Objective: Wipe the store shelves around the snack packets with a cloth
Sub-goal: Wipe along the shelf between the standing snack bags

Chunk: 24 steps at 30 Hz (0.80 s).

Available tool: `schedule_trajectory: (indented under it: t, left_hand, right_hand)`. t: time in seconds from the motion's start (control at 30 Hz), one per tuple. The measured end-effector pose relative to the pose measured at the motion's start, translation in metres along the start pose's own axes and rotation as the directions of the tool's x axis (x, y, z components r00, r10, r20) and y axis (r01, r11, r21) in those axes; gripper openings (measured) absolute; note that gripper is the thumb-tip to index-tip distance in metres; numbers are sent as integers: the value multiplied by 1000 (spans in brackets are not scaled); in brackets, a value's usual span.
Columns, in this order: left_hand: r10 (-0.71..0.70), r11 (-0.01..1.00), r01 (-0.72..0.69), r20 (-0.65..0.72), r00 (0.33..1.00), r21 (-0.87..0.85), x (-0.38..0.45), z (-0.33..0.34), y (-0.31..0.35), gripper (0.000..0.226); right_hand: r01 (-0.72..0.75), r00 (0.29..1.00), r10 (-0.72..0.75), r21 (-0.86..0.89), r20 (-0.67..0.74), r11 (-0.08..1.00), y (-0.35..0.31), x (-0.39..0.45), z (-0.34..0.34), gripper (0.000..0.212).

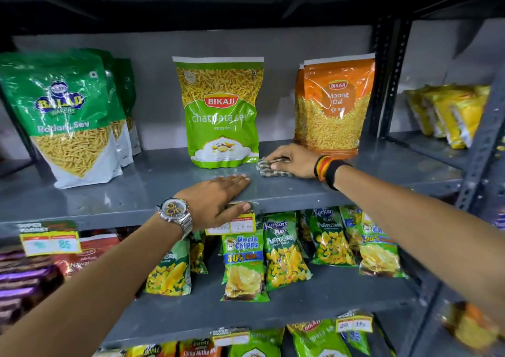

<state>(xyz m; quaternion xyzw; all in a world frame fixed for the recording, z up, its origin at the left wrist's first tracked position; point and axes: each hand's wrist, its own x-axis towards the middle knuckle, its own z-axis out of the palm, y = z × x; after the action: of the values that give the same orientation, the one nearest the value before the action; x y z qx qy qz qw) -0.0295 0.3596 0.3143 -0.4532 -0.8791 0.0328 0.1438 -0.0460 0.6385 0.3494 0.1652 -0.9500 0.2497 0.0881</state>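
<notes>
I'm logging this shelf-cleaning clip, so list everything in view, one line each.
Ratlami Sev packets: about three, green, upper shelf left.
Chatpata sev packet: one, green, upper shelf middle.
Moong Dal packets: two, orange, upper shelf right.
Cloth: one, checked, between sev and Moong Dal.
Shelf: grey metal.
Chip and puffcorn packets: several, green-yellow, lower shelf.
Price tags: several, yellow-white, shelf edges.
Yellow packets: several, neighbouring rack.
Left hand: flat on shelf edge, watch.
Right hand: pressing cloth, wristbands.

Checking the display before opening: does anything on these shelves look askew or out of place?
Mostly tidy. On the lower shelf the Uncle Chipps packet and the puffcorn packets lean at different angles rather than standing straight. No spill or damage is visible.
</notes>
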Motion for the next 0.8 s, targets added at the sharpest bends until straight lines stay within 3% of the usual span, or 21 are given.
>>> schedule_trajectory:
  t: [0.13, 0.23, 0.37, 0.47, 0.57, 0.7, 0.8]
  left_hand:
    - [0, 1000, -1, -17, 1000, -15, -1, -1, 1, 91]
    - [-7, 1000, 6, -27, 1000, -29, 0, -1, 0, 86]
    - [-2, 999, 1, -13, 1000, -39, 0, -1, -1, 91]
    - [6, 999, -6, -15, 1000, -43, -1, -2, 0, 90]
    - [-2, 999, 1, -15, 1000, -40, -3, -3, 3, 88]
    - [-46, 999, 46, -22, 999, -14, 9, -5, 17, 96]
    - [-49, 999, 49, -44, 998, -10, 34, -8, 43, 92]
  right_hand:
    - [4, 981, -13, 43, 192, 999, -21, -56, -22, 29]
    - [-103, 993, 95, 129, 64, 986, -13, -53, -44, 31]
    - [-224, 972, 226, 38, -63, 974, -9, -48, -26, 30]
    - [-119, 993, 119, 4, -22, 993, -31, -72, -10, 30]
    - [-122, 990, 120, 25, 72, 992, -35, -100, -28, 29]
    - [-232, 948, 244, 82, -206, 969, 11, -107, -83, 29]
    - [-314, 907, 315, 48, -279, 948, 48, -98, -108, 26]
